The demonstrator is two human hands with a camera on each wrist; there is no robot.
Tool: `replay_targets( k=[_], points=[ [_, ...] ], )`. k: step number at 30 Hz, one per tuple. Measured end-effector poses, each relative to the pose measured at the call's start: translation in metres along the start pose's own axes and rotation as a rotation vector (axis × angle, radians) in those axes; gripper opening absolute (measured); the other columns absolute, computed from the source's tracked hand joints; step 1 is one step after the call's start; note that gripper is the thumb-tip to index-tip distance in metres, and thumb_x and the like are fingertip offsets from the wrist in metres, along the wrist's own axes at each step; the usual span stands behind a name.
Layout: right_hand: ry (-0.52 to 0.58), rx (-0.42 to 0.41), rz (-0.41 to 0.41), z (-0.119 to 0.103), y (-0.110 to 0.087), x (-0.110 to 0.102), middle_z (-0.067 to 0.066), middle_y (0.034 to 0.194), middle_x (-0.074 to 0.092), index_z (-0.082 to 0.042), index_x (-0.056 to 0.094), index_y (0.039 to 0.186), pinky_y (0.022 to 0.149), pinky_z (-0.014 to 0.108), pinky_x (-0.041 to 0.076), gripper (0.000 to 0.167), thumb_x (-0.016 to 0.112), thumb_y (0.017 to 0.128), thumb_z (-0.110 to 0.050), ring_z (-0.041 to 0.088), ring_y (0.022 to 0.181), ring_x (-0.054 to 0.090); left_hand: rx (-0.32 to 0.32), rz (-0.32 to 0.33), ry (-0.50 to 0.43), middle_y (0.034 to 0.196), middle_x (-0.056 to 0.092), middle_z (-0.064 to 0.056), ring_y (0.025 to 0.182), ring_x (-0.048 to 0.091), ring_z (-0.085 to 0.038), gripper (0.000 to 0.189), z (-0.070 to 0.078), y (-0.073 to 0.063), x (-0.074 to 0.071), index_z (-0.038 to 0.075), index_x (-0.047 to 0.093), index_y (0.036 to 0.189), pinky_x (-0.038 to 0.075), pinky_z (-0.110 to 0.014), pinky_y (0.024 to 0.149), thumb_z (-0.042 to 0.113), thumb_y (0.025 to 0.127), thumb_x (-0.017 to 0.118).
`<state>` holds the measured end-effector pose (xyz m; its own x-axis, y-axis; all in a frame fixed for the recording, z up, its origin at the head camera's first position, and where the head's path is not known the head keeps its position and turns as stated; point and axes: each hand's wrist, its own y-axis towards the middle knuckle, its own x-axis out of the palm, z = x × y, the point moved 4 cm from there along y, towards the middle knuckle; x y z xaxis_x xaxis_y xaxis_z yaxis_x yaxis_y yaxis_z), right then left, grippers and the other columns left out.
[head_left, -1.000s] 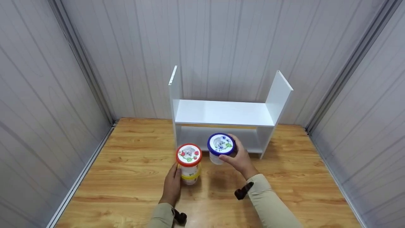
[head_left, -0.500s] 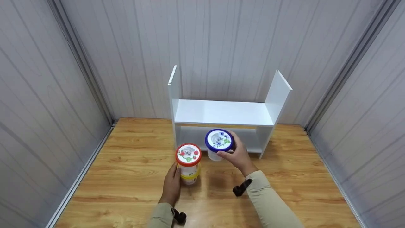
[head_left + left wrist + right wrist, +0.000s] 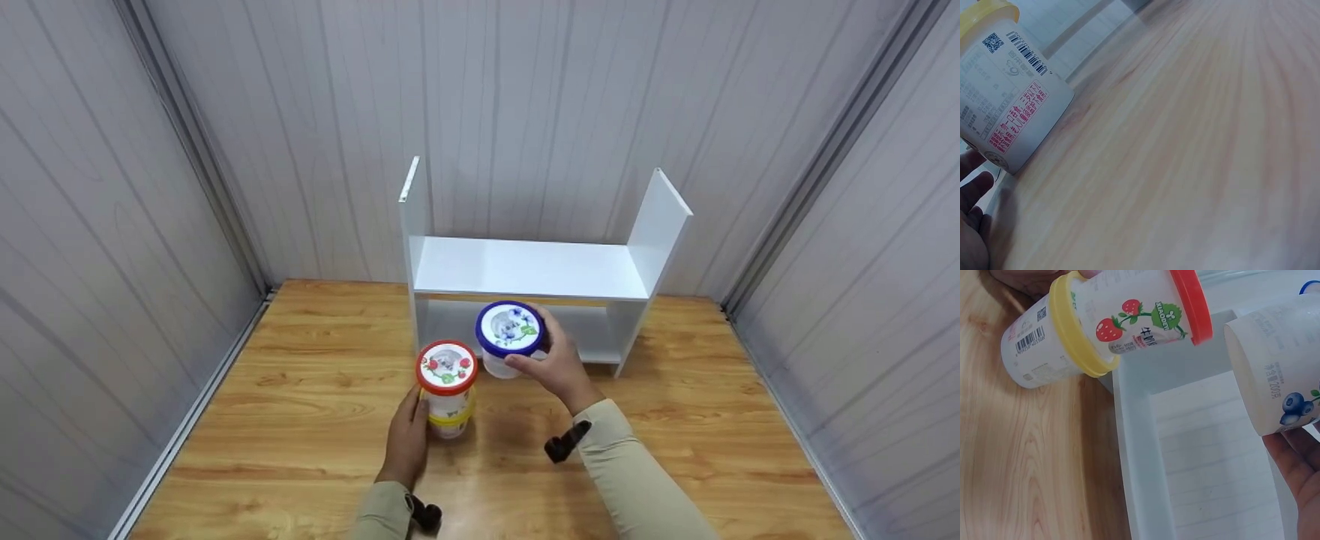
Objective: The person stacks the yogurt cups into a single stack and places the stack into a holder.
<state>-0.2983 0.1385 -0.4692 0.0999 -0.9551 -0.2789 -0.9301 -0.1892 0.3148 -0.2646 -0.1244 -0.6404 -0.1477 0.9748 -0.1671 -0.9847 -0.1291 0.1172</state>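
In the head view a red-lidded tub [image 3: 447, 367] with strawberries on it stands on top of a yellow-lidded tub [image 3: 450, 427], which rests on the table. My left hand [image 3: 406, 439] holds this stack from its left side, near the yellow lid. My right hand [image 3: 559, 367] grips a blue-lidded tub [image 3: 510, 328] by its right side, thumb in front. This tub, printed with blueberries [image 3: 1296, 406], is raised off the table, just behind and right of the red lid. In the right wrist view a gap shows between its base and the red lid [image 3: 1193, 305].
A white two-level shelf [image 3: 531, 268] with tall side panels stands behind the tubs, its lower board [image 3: 585, 330] partly hidden by the blue-lidded tub. The wooden table [image 3: 322, 352] is bordered by pale panel walls [image 3: 525, 112] at the back and both sides.
My right hand has lifted the blue-lidded tub a little and brought it leftward, nearer the red lid. The left hand and the stack have stayed in place.
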Motion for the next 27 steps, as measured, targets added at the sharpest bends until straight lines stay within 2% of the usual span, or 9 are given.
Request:
replay_targets(
  k=[8, 15, 21, 27],
  points=[
    [0.011, -0.039, -0.01, -0.006, 0.004, 0.005, 0.014, 0.146, 0.051, -0.008, 0.035, 0.156, 0.108, 0.046, 0.047, 0.102, 0.092, 0.075, -0.032, 0.03, 0.13, 0.054, 0.026, -0.013, -0.025, 0.158, 0.042, -0.005, 0.148, 0.032, -0.028, 0.057, -0.004, 0.002, 0.0, 0.019, 0.039, 0.157, 0.024, -0.053, 0.122, 0.047, 0.108, 0.041],
    [0.026, -0.062, -0.031, -0.012, 0.007, 0.011, 0.011, 0.146, 0.051, -0.008, 0.034, 0.156, 0.109, 0.044, 0.046, 0.102, 0.09, 0.076, -0.036, 0.028, 0.131, 0.053, 0.035, 0.0, 0.001, 0.158, 0.041, -0.008, 0.148, 0.032, -0.03, 0.058, -0.002, 0.001, -0.001, 0.014, 0.038, 0.157, 0.024, -0.053, 0.121, 0.046, 0.108, 0.041],
    [0.035, -0.066, -0.048, -0.017, 0.008, 0.017, 0.01, 0.145, 0.051, -0.01, 0.035, 0.156, 0.108, 0.043, 0.047, 0.101, 0.09, 0.076, -0.038, 0.027, 0.131, 0.053, 0.017, -0.019, -0.01, 0.16, 0.039, -0.009, 0.149, 0.03, -0.03, 0.056, -0.001, 0.002, -0.001, 0.013, 0.036, 0.158, 0.023, -0.052, 0.122, 0.041, 0.109, 0.04],
    [0.038, -0.04, -0.056, -0.019, 0.009, 0.024, 0.008, 0.146, 0.05, -0.009, 0.033, 0.157, 0.109, 0.043, 0.046, 0.104, 0.089, 0.076, -0.044, 0.025, 0.132, 0.052, 0.023, -0.017, -0.008, 0.159, 0.039, -0.007, 0.149, 0.03, -0.029, 0.059, 0.0, 0.001, 0.0, 0.014, 0.036, 0.158, 0.023, -0.052, 0.122, 0.046, 0.108, 0.04]
  ],
)
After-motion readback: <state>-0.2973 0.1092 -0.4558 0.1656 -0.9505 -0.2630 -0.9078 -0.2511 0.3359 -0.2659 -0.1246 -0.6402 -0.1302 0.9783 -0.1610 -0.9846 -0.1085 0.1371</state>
